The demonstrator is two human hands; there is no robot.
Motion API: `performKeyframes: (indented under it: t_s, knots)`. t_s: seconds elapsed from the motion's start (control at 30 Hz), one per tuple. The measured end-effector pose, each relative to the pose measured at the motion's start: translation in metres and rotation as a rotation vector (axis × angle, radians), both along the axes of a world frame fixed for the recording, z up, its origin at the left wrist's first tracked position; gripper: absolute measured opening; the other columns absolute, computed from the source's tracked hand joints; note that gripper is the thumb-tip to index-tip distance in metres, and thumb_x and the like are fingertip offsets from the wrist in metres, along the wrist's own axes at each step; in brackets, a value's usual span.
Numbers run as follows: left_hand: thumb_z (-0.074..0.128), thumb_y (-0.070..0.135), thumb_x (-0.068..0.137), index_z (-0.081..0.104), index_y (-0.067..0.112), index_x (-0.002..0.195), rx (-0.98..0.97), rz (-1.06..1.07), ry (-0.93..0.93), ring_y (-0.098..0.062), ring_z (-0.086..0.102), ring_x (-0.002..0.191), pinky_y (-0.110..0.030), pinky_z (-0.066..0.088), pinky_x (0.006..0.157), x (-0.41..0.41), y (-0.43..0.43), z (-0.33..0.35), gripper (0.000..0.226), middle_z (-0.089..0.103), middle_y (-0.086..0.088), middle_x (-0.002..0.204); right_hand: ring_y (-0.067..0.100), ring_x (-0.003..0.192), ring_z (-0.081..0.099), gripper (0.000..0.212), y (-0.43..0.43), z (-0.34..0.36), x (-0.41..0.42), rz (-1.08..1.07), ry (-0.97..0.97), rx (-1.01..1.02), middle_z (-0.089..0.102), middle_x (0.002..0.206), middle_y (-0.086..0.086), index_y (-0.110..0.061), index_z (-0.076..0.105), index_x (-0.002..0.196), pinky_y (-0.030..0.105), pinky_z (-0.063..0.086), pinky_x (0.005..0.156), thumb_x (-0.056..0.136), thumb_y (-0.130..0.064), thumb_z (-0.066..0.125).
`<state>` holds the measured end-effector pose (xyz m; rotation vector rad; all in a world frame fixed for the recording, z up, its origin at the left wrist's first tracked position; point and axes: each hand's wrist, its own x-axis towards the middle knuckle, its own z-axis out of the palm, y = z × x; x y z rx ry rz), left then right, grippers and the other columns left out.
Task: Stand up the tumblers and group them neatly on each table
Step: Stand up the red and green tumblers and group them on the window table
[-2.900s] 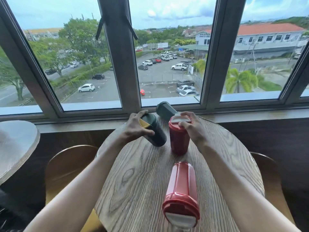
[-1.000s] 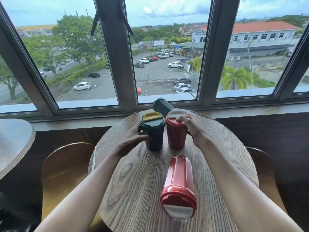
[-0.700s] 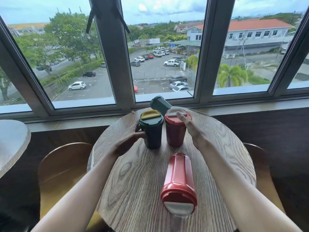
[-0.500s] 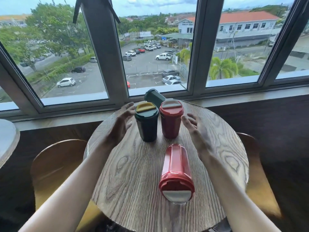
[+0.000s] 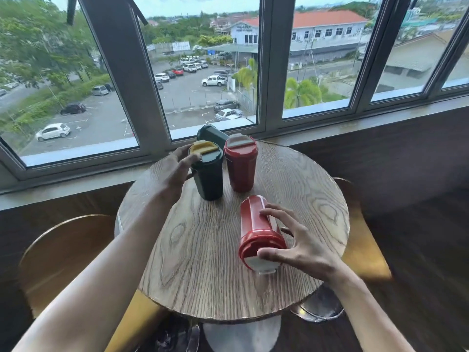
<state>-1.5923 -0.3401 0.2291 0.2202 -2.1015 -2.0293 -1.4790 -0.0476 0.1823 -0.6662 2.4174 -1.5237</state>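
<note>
On the round wooden table [image 5: 203, 262], a dark green tumbler with a yellow lid [image 5: 210, 177] and a red tumbler with a grey lid [image 5: 241, 166] stand upright side by side. Behind them a second dark green tumbler [image 5: 212, 133] lies on its side by the window. A second red tumbler [image 5: 255, 227] lies nearer me, lid toward me. My right hand [image 5: 302, 247] wraps it, thumb across the lid and fingers on its right side. My left hand [image 5: 175, 171] is spread beside the upright green tumbler, fingertips at its lid rim.
A wooden chair [image 5: 63, 252] sits left of the table and another [image 5: 363, 240] to its right. The window sill [image 5: 355, 123] and glass run right behind the table's far edge. A metal pedestal base [image 5: 317, 311] shows on the dark floor.
Both hands let go of the two upright tumblers. My right hand came back and closed around the lying red tumbler. My left hand moved up to the green tumbler's lid.
</note>
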Motion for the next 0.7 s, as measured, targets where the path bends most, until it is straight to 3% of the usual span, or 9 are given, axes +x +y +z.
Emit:
performKeyframes:
  t_s: [0.1, 0.2, 0.27, 0.37, 0.47, 0.57, 0.7]
  knots:
    - [0.063, 0.014, 0.085, 0.065, 0.022, 0.122, 0.012, -0.010, 0.007, -0.013, 0.063, 0.104, -0.037, 0.052, 0.095, 0.001, 0.002, 0.001, 0.038, 0.070, 0.001, 0.113, 0.001, 0.140, 0.034, 0.087, -0.002, -0.005, 0.009, 0.006, 0.000, -0.011, 0.026, 0.152, -0.031, -0.046, 0.037, 0.140, 0.040, 0.032, 0.117, 0.067, -0.039, 0.084]
    - [0.062, 0.012, 0.088, 0.066, 0.029, 0.114, 0.019, -0.014, 0.011, -0.011, 0.063, 0.102, -0.033, 0.052, 0.091, 0.003, 0.003, 0.002, 0.031, 0.070, 0.007, 0.104, 0.008, 0.119, 0.058, 0.079, -0.004, -0.008, 0.011, -0.081, -0.015, -0.076, 0.055, 0.134, -0.021, -0.041, 0.041, 0.134, 0.048, 0.047, 0.104, 0.070, -0.027, 0.085]
    - [0.062, 0.014, 0.087, 0.066, 0.030, 0.116, 0.008, -0.008, 0.014, -0.013, 0.062, 0.105, -0.033, 0.052, 0.090, 0.003, 0.003, 0.002, 0.032, 0.070, 0.006, 0.105, 0.009, 0.112, 0.063, 0.072, -0.007, -0.003, 0.008, -0.112, -0.023, -0.070, 0.064, 0.122, -0.017, -0.041, 0.045, 0.130, 0.047, 0.051, 0.099, 0.069, -0.031, 0.084]
    - [0.062, 0.014, 0.087, 0.064, 0.024, 0.122, 0.011, -0.001, -0.007, -0.014, 0.061, 0.104, -0.030, 0.052, 0.083, 0.003, 0.003, 0.003, 0.036, 0.068, 0.003, 0.106, 0.013, 0.108, 0.065, 0.064, -0.014, 0.019, -0.001, -0.156, -0.022, -0.045, 0.065, 0.121, -0.004, -0.045, 0.053, 0.124, 0.040, 0.055, 0.093, 0.066, -0.046, 0.080]
    - [0.064, 0.016, 0.085, 0.060, 0.020, 0.130, -0.010, 0.011, -0.046, -0.019, 0.059, 0.110, -0.034, 0.052, 0.083, 0.001, 0.002, 0.005, 0.045, 0.065, -0.004, 0.116, 0.010, 0.102, 0.067, 0.048, -0.029, 0.047, -0.020, -0.204, -0.086, -0.043, 0.071, 0.110, -0.008, -0.036, 0.066, 0.117, 0.034, 0.056, 0.089, 0.071, -0.044, 0.078]
    - [0.066, 0.014, 0.083, 0.060, 0.019, 0.128, 0.006, 0.000, -0.093, -0.022, 0.060, 0.111, -0.035, 0.050, 0.079, -0.001, -0.001, 0.010, 0.045, 0.066, -0.006, 0.118, 0.019, 0.086, 0.072, 0.030, -0.050, 0.066, -0.042, -0.206, -0.288, -0.079, 0.076, 0.095, 0.005, -0.021, 0.076, 0.097, 0.036, 0.060, 0.079, 0.074, -0.040, 0.078]
    - [0.066, 0.010, 0.082, 0.063, 0.023, 0.117, 0.044, -0.026, -0.128, -0.018, 0.061, 0.104, -0.033, 0.049, 0.075, -0.001, -0.001, 0.016, 0.038, 0.068, -0.003, 0.109, 0.029, 0.073, 0.071, 0.036, -0.074, 0.082, -0.070, -0.225, -0.426, -0.050, 0.072, 0.091, 0.019, -0.005, 0.074, 0.099, 0.044, 0.061, 0.078, 0.078, -0.034, 0.076]
